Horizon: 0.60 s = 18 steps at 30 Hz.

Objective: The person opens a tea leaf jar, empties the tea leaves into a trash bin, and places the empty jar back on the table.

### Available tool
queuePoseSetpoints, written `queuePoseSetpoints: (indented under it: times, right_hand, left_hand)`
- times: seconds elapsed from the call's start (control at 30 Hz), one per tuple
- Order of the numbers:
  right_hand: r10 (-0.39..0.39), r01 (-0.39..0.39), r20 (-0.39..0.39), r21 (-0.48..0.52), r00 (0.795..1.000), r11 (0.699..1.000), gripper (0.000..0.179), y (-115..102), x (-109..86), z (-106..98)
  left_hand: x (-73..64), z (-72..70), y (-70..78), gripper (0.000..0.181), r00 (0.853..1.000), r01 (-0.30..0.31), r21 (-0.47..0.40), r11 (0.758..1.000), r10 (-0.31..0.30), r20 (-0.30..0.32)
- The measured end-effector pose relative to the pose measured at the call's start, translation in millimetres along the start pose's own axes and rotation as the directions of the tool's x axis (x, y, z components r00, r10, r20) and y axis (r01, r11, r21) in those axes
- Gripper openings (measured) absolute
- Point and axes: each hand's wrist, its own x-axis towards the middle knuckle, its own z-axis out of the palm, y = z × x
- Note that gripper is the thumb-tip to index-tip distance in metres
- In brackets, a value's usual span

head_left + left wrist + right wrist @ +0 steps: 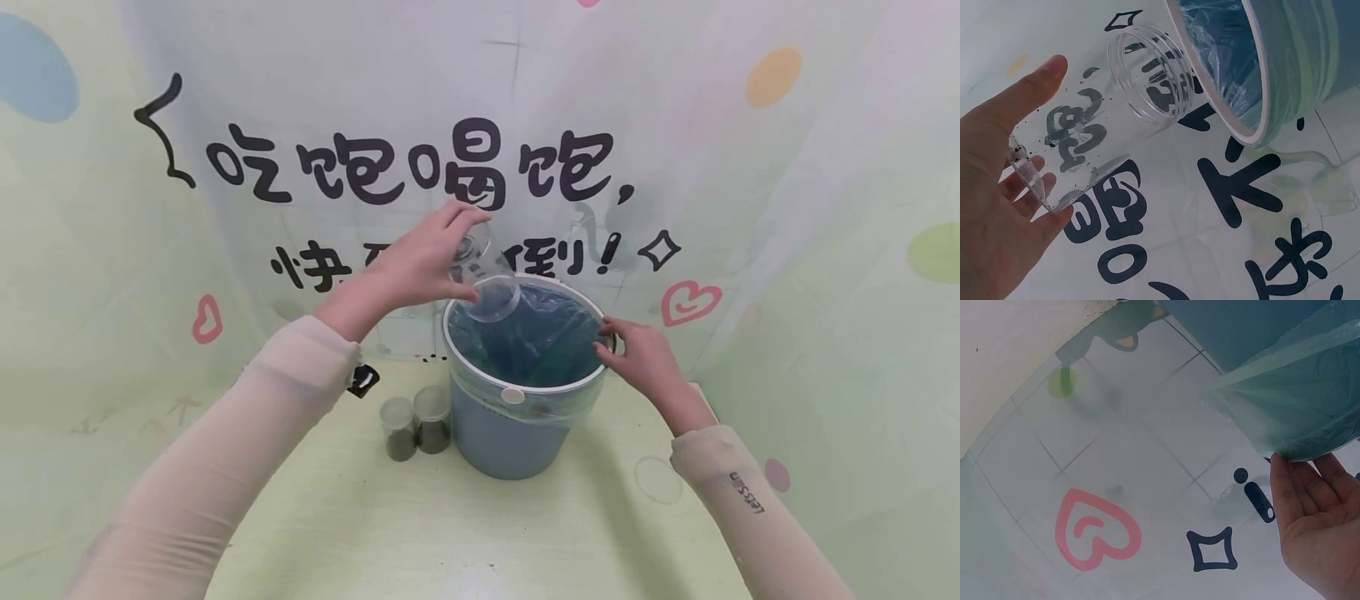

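Lettered backdrop (450, 67), jar (1100, 119) aslant, mouth-down

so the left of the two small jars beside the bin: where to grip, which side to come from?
Around the upper body of the left jar, I'd say, coming from its left. It looks cylindrical and stands upright, and the other jar crowds its right side, with the bin just beyond.

Counted one left hand (423, 258), one right hand (648, 358), one clear jar (1088, 128), one blue bucket (510, 442), one bag liner (536, 333), two jars with dark contents (401, 437), one desk (420, 533). Also tallied two sleeves (225, 450), two pink hearts (668, 310).
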Motion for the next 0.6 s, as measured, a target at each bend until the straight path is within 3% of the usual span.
queuePoseSetpoints:
  times: [0.4,0.6]
  right_hand:
    - [0.008,-0.008,-0.003,-0.007,1.0,1.0,0.031,0.1,-1.0,0.2]
    - [0.013,-0.013,0.001,-0.005,1.0,1.0,0.031,-0.8,-1.9,-0.2]
  left_hand:
    - [-2.1,4.5,-1.7,0.104,1.0,0.01,-0.013,1.0,-0.01,0.013]
    - [-3.8,2.6,-1.2,0.102,0.999,0.003,-0.051,0.999,-0.004,-0.032]
